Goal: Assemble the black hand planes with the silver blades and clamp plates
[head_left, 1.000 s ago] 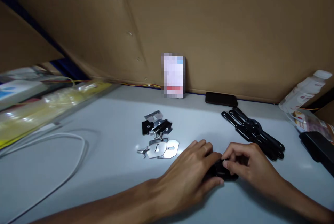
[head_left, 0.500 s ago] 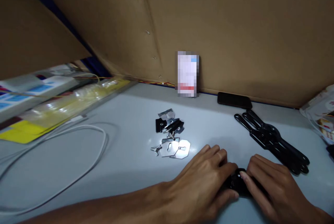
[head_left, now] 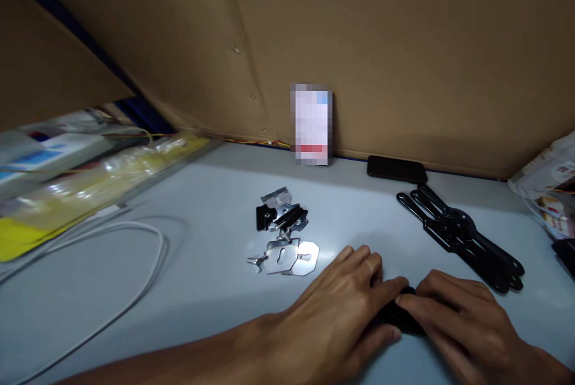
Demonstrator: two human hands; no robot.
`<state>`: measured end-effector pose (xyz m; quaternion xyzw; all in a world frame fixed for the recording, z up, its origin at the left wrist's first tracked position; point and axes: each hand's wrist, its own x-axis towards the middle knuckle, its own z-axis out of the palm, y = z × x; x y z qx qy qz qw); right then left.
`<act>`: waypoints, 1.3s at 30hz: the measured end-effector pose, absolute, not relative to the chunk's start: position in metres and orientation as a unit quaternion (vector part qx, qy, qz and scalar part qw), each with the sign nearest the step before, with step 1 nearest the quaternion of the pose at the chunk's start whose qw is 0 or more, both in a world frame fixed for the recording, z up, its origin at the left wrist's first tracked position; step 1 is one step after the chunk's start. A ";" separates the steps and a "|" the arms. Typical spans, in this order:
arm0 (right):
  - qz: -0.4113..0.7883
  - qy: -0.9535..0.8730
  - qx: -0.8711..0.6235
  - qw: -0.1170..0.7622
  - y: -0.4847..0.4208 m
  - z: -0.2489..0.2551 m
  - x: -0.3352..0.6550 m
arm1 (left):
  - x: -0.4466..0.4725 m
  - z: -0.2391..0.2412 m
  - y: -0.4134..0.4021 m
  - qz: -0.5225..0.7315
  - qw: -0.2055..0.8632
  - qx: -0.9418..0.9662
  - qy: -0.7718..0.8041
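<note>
Near the front of the grey table, both hands are closed around a glossy black piece (head_left: 399, 317), most of it covered by fingers. My left hand (head_left: 348, 307) grips its left side between thumb and index finger. From the right, my right hand (head_left: 467, 319) presses a fingertip on its top. Just beyond my left hand lie two overlapping flat metal plates with slots (head_left: 283, 258). A metal wing screw (head_left: 257, 261) sits at their left edge. Behind them is a small pile of black and silver metal clips (head_left: 284, 215).
Several long black handle-like pieces (head_left: 458, 235) are stacked at the right. A dark phone (head_left: 397, 169) lies by the cardboard wall (head_left: 395, 44), and a blurred-out phone-like screen (head_left: 312, 124) leans there. On the left are a white cable (head_left: 155, 259) and clear plastic bags (head_left: 130, 169).
My right fingertip has slid left across the top of the black piece, covering more of it. My left hand keeps its hold. The whole view has shifted slightly.
</note>
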<state>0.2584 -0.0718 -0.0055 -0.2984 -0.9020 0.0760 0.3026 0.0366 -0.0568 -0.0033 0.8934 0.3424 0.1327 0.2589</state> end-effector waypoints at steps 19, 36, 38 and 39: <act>0.274 -0.868 -0.335 0.244 -0.061 0.002 0.265 | 0.034 -0.007 -0.050 0.128 0.268 0.896 0.331; 0.251 -0.856 -0.349 0.288 -0.060 -0.003 0.258 | 0.035 -0.005 -0.050 0.152 0.247 0.903 0.318; 0.205 -0.859 -0.360 0.301 -0.059 -0.004 0.259 | 0.035 -0.006 -0.050 0.151 0.243 0.902 0.322; 0.177 -0.861 -0.364 0.307 -0.059 -0.004 0.259 | 0.034 -0.006 -0.050 0.151 0.240 0.903 0.323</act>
